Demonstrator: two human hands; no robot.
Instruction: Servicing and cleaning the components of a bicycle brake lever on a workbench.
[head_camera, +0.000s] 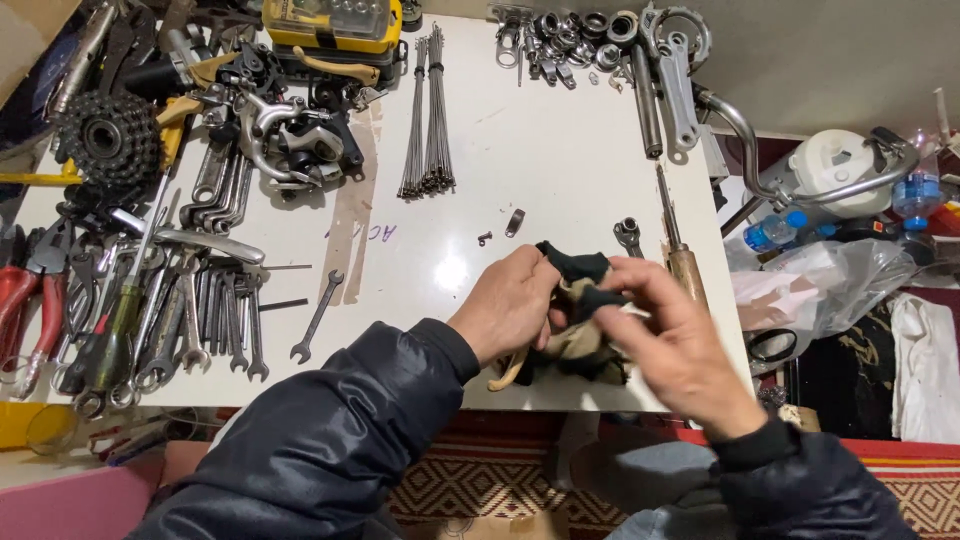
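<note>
A: What are the hands gripping right now?

B: Both are pinching a dirty black and tan rag. The left hand is curling its fingers around the rag's left side, and the right hand is clasping the right side, thumb and fingertips closing on a black fold.

A: So where is the rag sitting relative to them?

B: It is bunching up between the two hands, touching both, with its top edge sticking out above the left hand's knuckles and its lower part hanging under the right hand's fingers, over the near edge of the white table.

A: Anything lying close by?

B: Just beyond the right hand, a wooden-handled tool is lying on the table, and a small ring spanner is lying just past the rag. To the left of the left hand, a lone spanner is lying apart from the row of wrenches. Well beyond both hands, a bundle of spokes is stretching away.
</note>
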